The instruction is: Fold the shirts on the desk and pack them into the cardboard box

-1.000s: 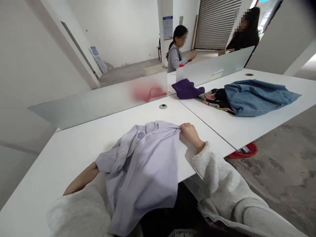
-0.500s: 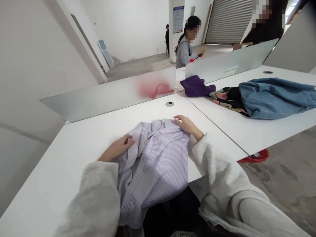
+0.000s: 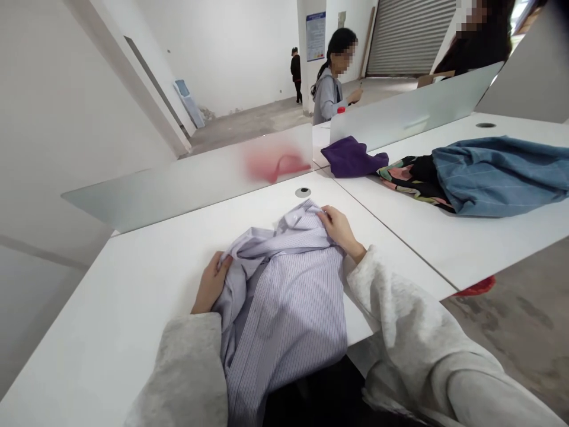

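The striped shirt (image 3: 297, 296) lies between left hand (image 3: 210, 286) and right hand (image 3: 340, 230), both pinching it.

The shirt (image 3: 302, 302) is matt cloth, the tabletop (image 3: 142, 296) smooth, the divider (image 3: 191, 187) frosted.

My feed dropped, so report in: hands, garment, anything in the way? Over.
Left hand, right hand: gripping striped shirt. Shirt bunched, overhanging white desk. Purple cloth apart, not in the way.

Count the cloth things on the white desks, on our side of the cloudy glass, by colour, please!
Pale striped shirt: 1
Dark purple cloth: 1
Black patterned cloth: 1
Blue cloth: 1
Total: 4
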Demonstrator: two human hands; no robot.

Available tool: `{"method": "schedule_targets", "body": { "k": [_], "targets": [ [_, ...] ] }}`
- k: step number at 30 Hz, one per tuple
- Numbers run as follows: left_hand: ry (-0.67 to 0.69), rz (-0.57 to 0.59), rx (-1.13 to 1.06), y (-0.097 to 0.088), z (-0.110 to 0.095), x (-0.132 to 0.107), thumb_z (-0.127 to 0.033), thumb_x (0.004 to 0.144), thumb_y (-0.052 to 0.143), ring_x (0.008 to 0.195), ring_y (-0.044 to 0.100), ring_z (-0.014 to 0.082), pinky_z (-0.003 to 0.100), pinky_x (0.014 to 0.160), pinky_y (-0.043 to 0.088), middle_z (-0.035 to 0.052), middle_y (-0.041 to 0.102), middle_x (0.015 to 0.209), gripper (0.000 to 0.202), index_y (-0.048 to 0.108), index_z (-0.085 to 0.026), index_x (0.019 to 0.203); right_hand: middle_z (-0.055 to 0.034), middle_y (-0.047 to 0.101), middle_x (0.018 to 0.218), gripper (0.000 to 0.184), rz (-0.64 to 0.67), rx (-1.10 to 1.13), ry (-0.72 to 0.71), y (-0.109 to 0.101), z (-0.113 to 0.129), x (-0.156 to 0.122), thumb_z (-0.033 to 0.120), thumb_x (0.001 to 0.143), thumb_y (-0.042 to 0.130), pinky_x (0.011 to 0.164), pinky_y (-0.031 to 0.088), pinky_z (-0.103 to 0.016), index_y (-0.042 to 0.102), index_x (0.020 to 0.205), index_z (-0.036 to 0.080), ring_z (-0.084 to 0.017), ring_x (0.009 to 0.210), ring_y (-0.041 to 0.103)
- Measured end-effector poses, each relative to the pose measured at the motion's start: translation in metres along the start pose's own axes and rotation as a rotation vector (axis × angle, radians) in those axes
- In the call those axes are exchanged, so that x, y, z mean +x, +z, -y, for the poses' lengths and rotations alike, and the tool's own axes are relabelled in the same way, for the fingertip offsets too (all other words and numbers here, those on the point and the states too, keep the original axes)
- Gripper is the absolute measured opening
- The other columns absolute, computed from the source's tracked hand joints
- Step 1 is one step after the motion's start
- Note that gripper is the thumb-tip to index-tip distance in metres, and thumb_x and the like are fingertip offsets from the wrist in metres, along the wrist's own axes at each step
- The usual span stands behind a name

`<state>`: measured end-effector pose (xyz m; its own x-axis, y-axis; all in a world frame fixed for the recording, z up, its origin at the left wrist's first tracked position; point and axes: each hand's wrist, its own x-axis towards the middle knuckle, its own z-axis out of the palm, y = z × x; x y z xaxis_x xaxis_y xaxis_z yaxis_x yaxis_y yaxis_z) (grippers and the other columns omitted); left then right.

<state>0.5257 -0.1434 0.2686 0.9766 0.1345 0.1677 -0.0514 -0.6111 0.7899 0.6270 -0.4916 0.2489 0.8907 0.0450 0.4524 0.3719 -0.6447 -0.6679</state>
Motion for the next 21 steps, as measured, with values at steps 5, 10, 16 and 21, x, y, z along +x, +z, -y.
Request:
{"method": "schedule_targets", "body": {
  "k": [5, 10, 16, 21],
  "targets": [
    [-0.054, -0.355, -0.459, -0.007, -0.003, 0.017, -0.044, 0.070, 0.067, 0.067, 0.048, 0.0116, 0.021, 0.062, 0.039, -0.0048, 0.053, 0.072, 0.029, 0.054, -0.021, 0.082, -0.0007, 0.059, 0.072, 0.033, -0.239, 0.146, 0.169, -0.015, -0.024, 0.005, 0.047, 0.092, 0.039, 0.064, 0.036, -0.027, 0.058, 0.093, 0.020, -0.017, 0.065, 0.051],
    [-0.078, -0.090, -0.670, -0.064, 0.026, -0.009, -0.033, 0.050, 0.079, 0.058, 0.052, 0.0131, 0.024, 0.054, 0.043, -0.0016, 0.060, 0.066, 0.029, 0.061, -0.021, 0.069, 0.0005, 0.055, 0.073, 0.034, -0.284, 0.243, 0.229, -0.012, -0.048, 0.006, 0.051, 0.089, 0.040, 0.065, 0.036, -0.027, 0.054, 0.086, 0.021, -0.016, 0.068, 0.048],
    [0.070, 0.612, -0.150, -0.116, 0.008, -0.067, -0.045, 0.064, 0.075, 0.081, 0.067, 0.0262, 0.034, 0.072, 0.054, 0.0051, 0.073, 0.089, 0.027, 0.075, -0.030, 0.087, 0.0025, 0.048, 0.072, 0.034, -0.486, 0.323, 0.317, -0.003, -0.064, 0.011, 0.053, 0.089, 0.039, 0.068, 0.036, -0.028, 0.048, 0.084, 0.021, -0.015, 0.069, 0.045],
    [0.133, 1.030, 0.060, -0.094, -0.047, -0.050, -0.039, 0.080, 0.064, 0.099, 0.065, 0.0239, 0.036, 0.091, 0.048, 0.0034, 0.072, 0.102, 0.049, 0.058, -0.032, 0.128, 0.0035, 0.047, 0.074, 0.032, -0.686, 0.427, 0.384, -0.010, -0.086, 0.017, 0.051, 0.087, 0.045, 0.070, 0.037, -0.027, 0.048, 0.080, 0.020, -0.013, 0.072, 0.045]
  ]
}}
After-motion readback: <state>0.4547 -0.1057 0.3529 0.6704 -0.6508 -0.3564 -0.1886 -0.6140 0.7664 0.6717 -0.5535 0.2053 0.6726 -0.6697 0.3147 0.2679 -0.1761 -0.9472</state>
